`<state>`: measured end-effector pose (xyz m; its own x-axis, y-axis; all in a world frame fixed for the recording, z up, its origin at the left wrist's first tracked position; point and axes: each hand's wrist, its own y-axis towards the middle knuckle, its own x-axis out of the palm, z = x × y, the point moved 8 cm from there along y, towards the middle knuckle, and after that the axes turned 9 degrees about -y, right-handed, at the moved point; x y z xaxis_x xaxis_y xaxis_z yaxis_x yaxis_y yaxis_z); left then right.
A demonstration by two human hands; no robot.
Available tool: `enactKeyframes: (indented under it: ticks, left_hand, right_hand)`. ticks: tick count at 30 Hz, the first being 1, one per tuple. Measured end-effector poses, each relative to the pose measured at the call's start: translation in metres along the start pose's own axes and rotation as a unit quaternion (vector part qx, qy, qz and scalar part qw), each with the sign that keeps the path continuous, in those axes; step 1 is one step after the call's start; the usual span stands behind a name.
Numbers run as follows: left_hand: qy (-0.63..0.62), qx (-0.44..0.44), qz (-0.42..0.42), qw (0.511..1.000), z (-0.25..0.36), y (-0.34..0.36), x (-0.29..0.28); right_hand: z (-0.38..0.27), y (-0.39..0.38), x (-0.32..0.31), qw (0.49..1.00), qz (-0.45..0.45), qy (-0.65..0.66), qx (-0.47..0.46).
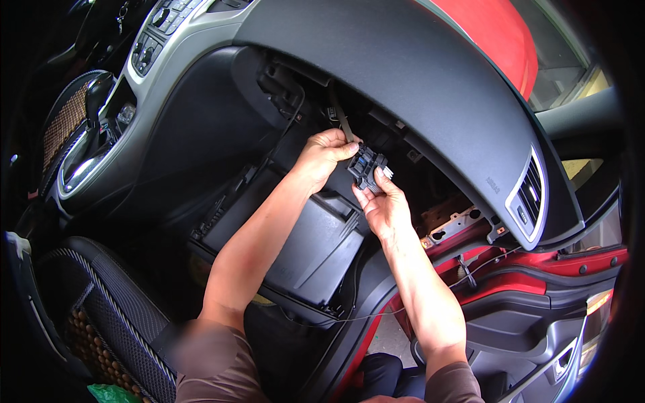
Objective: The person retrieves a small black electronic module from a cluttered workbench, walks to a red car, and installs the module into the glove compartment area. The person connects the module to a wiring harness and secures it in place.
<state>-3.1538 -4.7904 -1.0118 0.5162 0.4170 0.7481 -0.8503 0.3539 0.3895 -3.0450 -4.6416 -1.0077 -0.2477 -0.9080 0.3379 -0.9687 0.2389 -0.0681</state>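
A small black plastic connector block with some blue inside and pale prongs at its right edge is held below the open dashboard. My left hand pinches its upper left side, where a taped wire harness comes down to it. Gripping the lower right side of the block is my right hand, thumb on top and fingers beneath. The parts of the block under my fingertips are hidden.
The dashboard arches over the opening. A black glove-box bin lies below my hands, and a thin cable runs past it to the right. The centre console stands left, the seat lower left, the open door right.
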Motion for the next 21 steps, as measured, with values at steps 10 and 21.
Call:
enactKeyframes:
  ticks: [10, 21]
  left_hand:
    - [-0.111, -0.034, 0.006, 0.993, -0.005, 0.000, -0.013]
    - [-0.168, -0.015, -0.012, 0.986, 0.003, -0.003, -0.016]
  right_hand:
    - [-0.007, 0.017, 0.018, 0.999, -0.005, -0.025, 0.041]
    - [-0.008, 0.033, 0.037, 0.997, -0.043, -0.049, 0.046]
